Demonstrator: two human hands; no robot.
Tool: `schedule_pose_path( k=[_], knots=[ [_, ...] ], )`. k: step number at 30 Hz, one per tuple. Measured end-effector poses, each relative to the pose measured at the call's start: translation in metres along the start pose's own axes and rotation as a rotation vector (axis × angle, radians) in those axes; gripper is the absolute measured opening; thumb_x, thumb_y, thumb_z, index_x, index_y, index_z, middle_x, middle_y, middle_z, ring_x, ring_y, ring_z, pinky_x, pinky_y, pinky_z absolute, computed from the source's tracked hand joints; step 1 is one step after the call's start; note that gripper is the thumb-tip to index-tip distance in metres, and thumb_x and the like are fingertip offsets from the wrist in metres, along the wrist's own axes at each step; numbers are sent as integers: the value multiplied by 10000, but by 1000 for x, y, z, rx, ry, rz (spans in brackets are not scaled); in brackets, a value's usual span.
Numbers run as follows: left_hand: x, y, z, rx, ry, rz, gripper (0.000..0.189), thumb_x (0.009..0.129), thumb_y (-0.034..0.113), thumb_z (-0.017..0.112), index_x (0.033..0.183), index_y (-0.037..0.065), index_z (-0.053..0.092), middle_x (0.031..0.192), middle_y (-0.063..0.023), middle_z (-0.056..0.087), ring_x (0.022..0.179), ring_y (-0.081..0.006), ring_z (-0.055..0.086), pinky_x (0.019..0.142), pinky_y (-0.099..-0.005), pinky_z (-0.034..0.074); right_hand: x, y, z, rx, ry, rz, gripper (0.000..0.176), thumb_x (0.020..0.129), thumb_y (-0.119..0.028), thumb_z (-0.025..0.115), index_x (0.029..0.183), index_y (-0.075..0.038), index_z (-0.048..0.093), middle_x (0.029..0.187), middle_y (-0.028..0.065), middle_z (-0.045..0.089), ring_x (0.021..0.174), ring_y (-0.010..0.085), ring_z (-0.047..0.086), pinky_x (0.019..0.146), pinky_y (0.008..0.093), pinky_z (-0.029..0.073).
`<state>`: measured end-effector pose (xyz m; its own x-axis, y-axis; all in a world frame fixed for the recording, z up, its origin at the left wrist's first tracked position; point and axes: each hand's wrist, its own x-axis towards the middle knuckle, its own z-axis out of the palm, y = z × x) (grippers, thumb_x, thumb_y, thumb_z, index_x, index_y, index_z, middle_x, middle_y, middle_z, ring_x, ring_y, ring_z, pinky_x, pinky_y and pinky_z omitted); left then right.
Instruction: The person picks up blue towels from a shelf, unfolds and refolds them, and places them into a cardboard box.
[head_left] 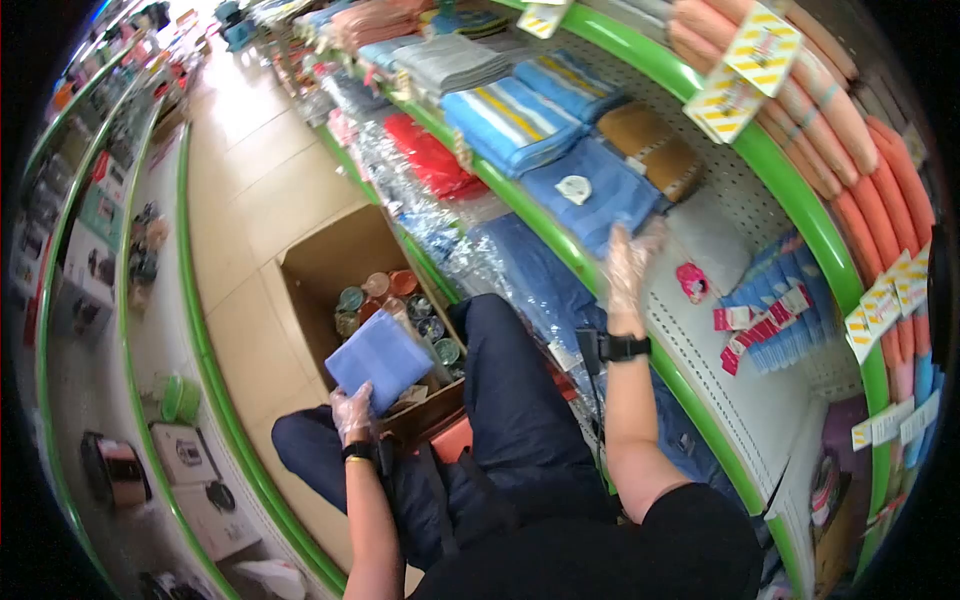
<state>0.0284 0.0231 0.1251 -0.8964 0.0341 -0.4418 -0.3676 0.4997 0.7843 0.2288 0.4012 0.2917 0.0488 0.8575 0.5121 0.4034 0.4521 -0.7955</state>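
Observation:
My left hand (pixel 352 410), in a clear plastic glove, grips the lower edge of a folded light-blue cloth (pixel 378 360) above an open cardboard box (pixel 330 250). Inside the box are several round-topped jars (pixel 376 285). My right hand (pixel 632 262), also gloved, is at the near corner of a folded blue towel (pixel 590 190) with a round white label, on the green-edged shelf. Its fingers look apart; whether they touch the towel I cannot tell. Behind that towel lie striped blue towels (pixel 515 115) and a brown folded towel (pixel 650 150).
Below the shelf edge are blue items in clear plastic (pixel 530 270) and a red package (pixel 430 155). Small blue packs with pink tags (pixel 780 310) lie to the right. Rolled orange towels (pixel 880 210) fill the upper shelf. Another green-edged shelf (pixel 190 330) runs along the left.

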Motion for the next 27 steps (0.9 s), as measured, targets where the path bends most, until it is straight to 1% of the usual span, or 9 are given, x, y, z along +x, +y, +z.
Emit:
schedule_pose_path(
  k=[1, 3, 4, 6, 13, 17, 19, 23, 27],
  knots=[
    [4, -6, -1, 3, -40, 49, 648, 656, 206, 747, 1146, -60, 418, 1021, -154, 572, 859, -218, 572, 762, -320, 465, -9, -15, -8, 10, 1, -42, 668, 783, -154, 602, 1302, 62, 242, 1315, 233, 316, 1226, 329, 320, 1035, 426, 232],
    [23, -31, 6, -175, -2, 45, 608, 660, 194, 743, 1128, -52, 444, 996, -140, 578, 833, -210, 570, 741, -319, 471, -33, -13, -22, -1071, 317, -941, 491, 819, -163, 547, 1220, 54, 366, 1294, 276, 340, 1183, 375, 382, 1010, 457, 290],
    [29, -43, 13, -337, -13, 82, 583, 662, 189, 743, 1115, -45, 460, 979, -131, 579, 821, -202, 567, 735, -318, 472, -49, -23, -23, -1038, 293, -949, 491, 819, -163, 547, 1220, 54, 366, 1294, 276, 340, 1183, 375, 382, 1010, 457, 290],
    [29, -36, 15, -496, -88, 104, 520, 671, 180, 731, 1080, -32, 492, 950, -114, 581, 805, -191, 563, 726, -316, 473, -76, -48, -27, -128, -29, -569, 395, 790, -88, 566, 1148, 21, 440, 1218, 238, 414, 1127, 370, 430, 970, 459, 336],
    [-17, 12, -17, -749, -373, -72, 349, 605, 200, 671, 881, 16, 563, 846, -97, 565, 743, -228, 568, 704, -338, 492, -166, -36, -9, 242, -1053, -228, 454, 789, -172, 629, 1176, -18, 447, 1128, 130, 535, 958, 277, 578, 834, 340, 460],
    [-31, 9, -37, -741, -240, -45, 212, 611, 177, 625, 749, 32, 556, 703, -63, 555, 611, -175, 545, 623, -300, 475, -217, 59, 57, 514, -1238, 510, 514, 809, -330, 635, 1182, -39, 435, 1079, 113, 561, 809, 234, 592, 742, 332, 483],
    [-2, -29, -37, -843, -402, 173, 146, 616, 177, 609, 647, 49, 546, 627, -29, 537, 547, -149, 515, 572, -283, 449, -212, 34, 47, 809, -1389, 1330, 545, 798, -424, 621, 1156, -47, 456, 1045, 110, 566, 826, 215, 576, 721, 316, 483],
    [-42, 1, -41, -767, -500, 68, 114, 621, 149, 600, 615, 51, 542, 623, -15, 539, 563, -129, 511, 577, -268, 440, -223, 39, 48, 1343, -1715, 1557, 531, 866, -481, 473, 1164, -41, 458, 1147, 110, 520, 981, 184, 527, 831, 315, 437],
    [-59, 21, -33, -528, -622, 6, 197, 634, 163, 642, 762, 24, 584, 713, -28, 582, 641, -155, 556, 666, -309, 478, -202, -4, 26, 972, -1591, 1032, 447, 863, -229, 565, 1241, -45, 415, 1159, 83, 531, 1026, 199, 527, 898, 328, 423]
  ],
)
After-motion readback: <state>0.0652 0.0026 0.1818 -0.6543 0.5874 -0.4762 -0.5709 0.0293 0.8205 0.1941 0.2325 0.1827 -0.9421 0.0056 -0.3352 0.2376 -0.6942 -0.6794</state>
